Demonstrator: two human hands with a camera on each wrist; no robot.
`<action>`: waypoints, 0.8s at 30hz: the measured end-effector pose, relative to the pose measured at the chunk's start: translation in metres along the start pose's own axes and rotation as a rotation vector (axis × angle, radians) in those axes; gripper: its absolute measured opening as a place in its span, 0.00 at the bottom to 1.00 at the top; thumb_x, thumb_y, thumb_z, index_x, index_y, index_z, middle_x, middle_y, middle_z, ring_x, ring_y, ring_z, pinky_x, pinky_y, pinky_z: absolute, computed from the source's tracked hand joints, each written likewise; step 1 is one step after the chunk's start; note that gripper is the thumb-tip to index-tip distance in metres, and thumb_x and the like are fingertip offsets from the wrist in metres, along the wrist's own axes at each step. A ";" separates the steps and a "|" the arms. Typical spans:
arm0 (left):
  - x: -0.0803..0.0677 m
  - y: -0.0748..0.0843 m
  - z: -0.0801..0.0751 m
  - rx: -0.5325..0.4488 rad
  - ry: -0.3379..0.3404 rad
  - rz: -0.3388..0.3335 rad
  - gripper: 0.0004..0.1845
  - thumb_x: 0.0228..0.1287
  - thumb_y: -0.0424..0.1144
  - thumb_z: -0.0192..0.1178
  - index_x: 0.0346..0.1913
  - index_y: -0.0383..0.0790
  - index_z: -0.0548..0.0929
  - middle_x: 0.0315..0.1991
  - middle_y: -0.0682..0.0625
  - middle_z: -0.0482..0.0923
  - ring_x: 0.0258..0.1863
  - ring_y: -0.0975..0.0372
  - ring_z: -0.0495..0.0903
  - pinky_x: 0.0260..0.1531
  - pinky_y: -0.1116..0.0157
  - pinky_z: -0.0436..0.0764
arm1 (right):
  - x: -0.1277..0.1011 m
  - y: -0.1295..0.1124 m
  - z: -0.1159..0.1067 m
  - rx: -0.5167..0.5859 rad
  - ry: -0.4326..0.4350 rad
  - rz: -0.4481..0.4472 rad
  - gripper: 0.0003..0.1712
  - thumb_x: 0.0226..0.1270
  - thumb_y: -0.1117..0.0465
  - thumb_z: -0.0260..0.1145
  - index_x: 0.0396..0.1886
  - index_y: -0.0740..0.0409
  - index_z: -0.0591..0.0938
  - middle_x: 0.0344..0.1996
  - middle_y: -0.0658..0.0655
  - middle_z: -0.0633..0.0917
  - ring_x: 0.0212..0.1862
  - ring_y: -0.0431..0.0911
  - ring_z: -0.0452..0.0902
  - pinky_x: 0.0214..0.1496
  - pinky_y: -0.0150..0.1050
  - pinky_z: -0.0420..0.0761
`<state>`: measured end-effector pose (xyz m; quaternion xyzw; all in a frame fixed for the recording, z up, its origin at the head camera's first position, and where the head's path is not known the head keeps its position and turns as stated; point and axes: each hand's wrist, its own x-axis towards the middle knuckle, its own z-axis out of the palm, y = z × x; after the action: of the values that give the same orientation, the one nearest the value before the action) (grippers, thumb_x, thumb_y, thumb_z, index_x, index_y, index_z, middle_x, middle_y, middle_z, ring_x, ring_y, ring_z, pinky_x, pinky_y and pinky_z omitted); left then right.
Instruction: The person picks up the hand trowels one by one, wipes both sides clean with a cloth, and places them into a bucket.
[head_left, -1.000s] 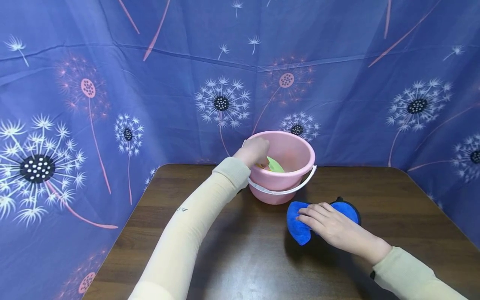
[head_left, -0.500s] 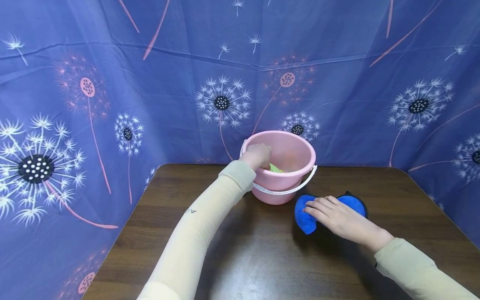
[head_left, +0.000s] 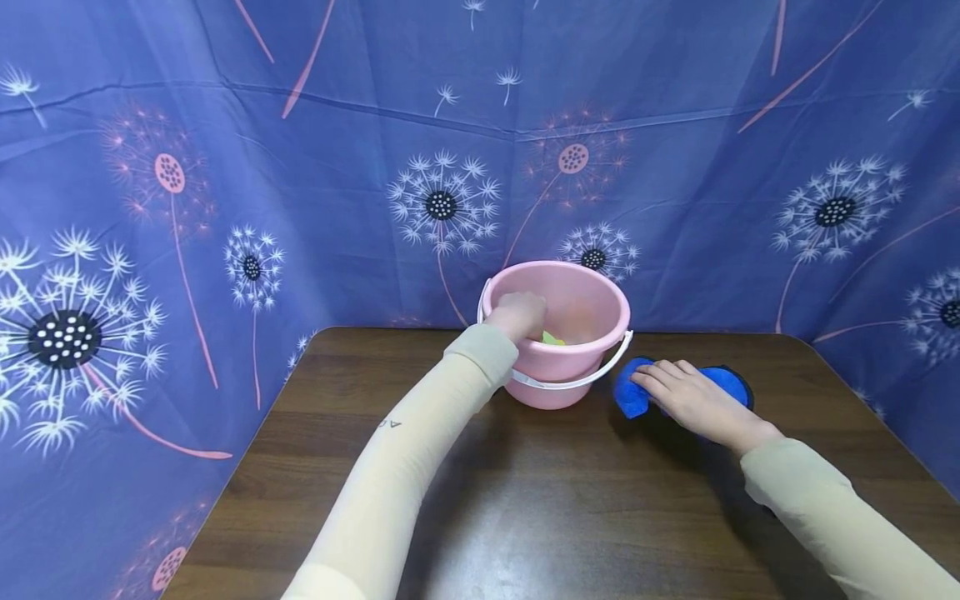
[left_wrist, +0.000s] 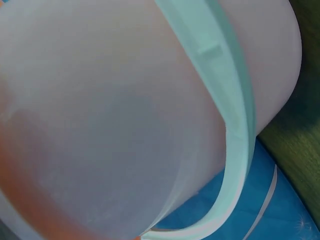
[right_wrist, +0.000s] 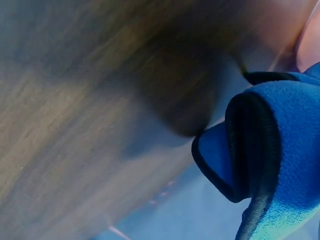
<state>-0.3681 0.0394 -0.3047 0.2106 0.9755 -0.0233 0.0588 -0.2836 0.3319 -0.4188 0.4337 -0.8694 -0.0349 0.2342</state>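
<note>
My left hand (head_left: 519,315) reaches over the near-left rim of a pink bucket (head_left: 551,364), its fingers hidden inside. Beside it, a small part of a yellow-green thing (head_left: 552,339) shows in the bucket; its kind cannot be made out. To the right, my right hand (head_left: 692,400) grips a bunched blue cloth (head_left: 729,386) from above, with cloth sticking out on both sides. In the right wrist view the blue cloth (right_wrist: 295,135) shows a fuzzy surface and black edging. The bucket wall (left_wrist: 130,110) fills most of the left wrist view.
The bucket's white handle (head_left: 617,354) hangs down around its front. Everything stands on a dark brown wooden table (head_left: 555,508). A blue curtain (head_left: 337,208) with dandelion prints rises behind the table's far edge and along its sides.
The right hand has moved away toward the back right with the blue cloth. The left hand has gone slightly right and farther into the bucket, covering more of the green thing.
</note>
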 end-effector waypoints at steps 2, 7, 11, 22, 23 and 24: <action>0.000 0.002 0.000 0.008 -0.006 -0.004 0.08 0.53 0.37 0.63 0.37 0.45 0.80 0.38 0.53 0.80 0.38 0.58 0.77 0.45 0.57 0.75 | -0.001 0.005 0.004 -0.003 -0.012 0.031 0.23 0.70 0.56 0.56 0.60 0.62 0.72 0.51 0.60 0.78 0.54 0.55 0.71 0.54 0.52 0.69; -0.001 0.006 0.001 0.051 0.001 -0.002 0.06 0.54 0.39 0.63 0.36 0.46 0.81 0.38 0.54 0.80 0.38 0.60 0.78 0.44 0.56 0.75 | 0.000 0.018 0.016 -0.012 -0.055 0.098 0.20 0.74 0.56 0.51 0.59 0.61 0.72 0.51 0.60 0.78 0.55 0.56 0.70 0.52 0.54 0.69; -0.002 0.007 0.002 0.081 0.008 -0.013 0.07 0.55 0.41 0.63 0.37 0.46 0.82 0.39 0.54 0.81 0.40 0.60 0.79 0.43 0.57 0.76 | 0.002 0.025 0.025 -0.020 -0.118 0.138 0.23 0.66 0.61 0.60 0.59 0.61 0.71 0.51 0.59 0.79 0.56 0.57 0.70 0.53 0.55 0.69; 0.001 0.010 0.003 0.120 0.014 -0.027 0.10 0.58 0.44 0.62 0.42 0.47 0.83 0.43 0.54 0.81 0.44 0.61 0.79 0.44 0.56 0.76 | 0.007 0.042 0.047 -0.011 -0.148 0.267 0.23 0.64 0.62 0.63 0.59 0.59 0.72 0.50 0.59 0.79 0.53 0.57 0.70 0.48 0.54 0.70; 0.001 0.010 0.003 0.128 0.015 -0.025 0.11 0.58 0.44 0.62 0.43 0.47 0.83 0.44 0.54 0.81 0.45 0.61 0.79 0.44 0.56 0.76 | 0.007 0.042 0.049 -0.002 -0.152 0.275 0.23 0.64 0.62 0.63 0.58 0.59 0.72 0.50 0.59 0.79 0.53 0.57 0.70 0.49 0.54 0.70; 0.001 0.010 0.003 0.134 0.011 -0.022 0.11 0.58 0.44 0.62 0.43 0.47 0.83 0.44 0.54 0.81 0.45 0.61 0.79 0.44 0.56 0.76 | 0.007 0.042 0.051 0.005 -0.160 0.283 0.23 0.64 0.62 0.63 0.58 0.59 0.72 0.50 0.59 0.79 0.54 0.57 0.70 0.49 0.55 0.70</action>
<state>-0.3650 0.0489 -0.3082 0.2035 0.9743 -0.0881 0.0386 -0.3406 0.3455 -0.4499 0.3036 -0.9377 -0.0336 0.1658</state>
